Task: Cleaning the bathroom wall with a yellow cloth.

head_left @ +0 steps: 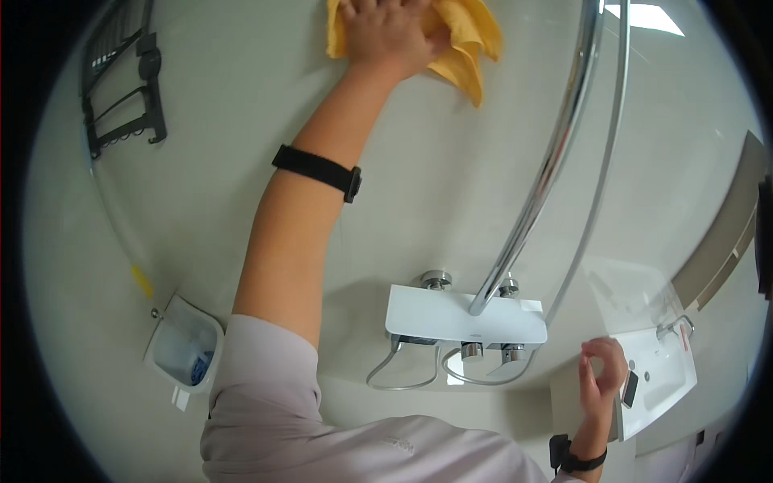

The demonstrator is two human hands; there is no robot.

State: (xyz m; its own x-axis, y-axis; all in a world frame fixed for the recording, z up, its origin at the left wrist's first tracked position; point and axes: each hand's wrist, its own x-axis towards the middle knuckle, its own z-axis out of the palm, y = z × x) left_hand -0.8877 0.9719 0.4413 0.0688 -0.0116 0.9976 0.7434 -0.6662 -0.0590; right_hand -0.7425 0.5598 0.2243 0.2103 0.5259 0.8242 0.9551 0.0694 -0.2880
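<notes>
At the top of the view my left hand (pixel 388 34) presses a yellow cloth (pixel 469 50) against the pale wall. Its fingers are spread over the cloth, and the fingertips run up to the picture's edge. The cloth bunches out past the thumb and hangs in a loose fold. Down at the lower right, my right hand (pixel 604 377) hovers in front of the washbasin (pixel 656 378). Its fingers curl round toward the thumb in a loose ring, with nothing visible in them.
A white shower mixer (pixel 467 314) with chrome knobs sits low on the wall. From it rise a chrome riser pipe (pixel 541 181) and a grey hose (pixel 604 161). A black rack (pixel 129 88) hangs at the upper left. Below it is a white bin (pixel 179 342) holding something blue.
</notes>
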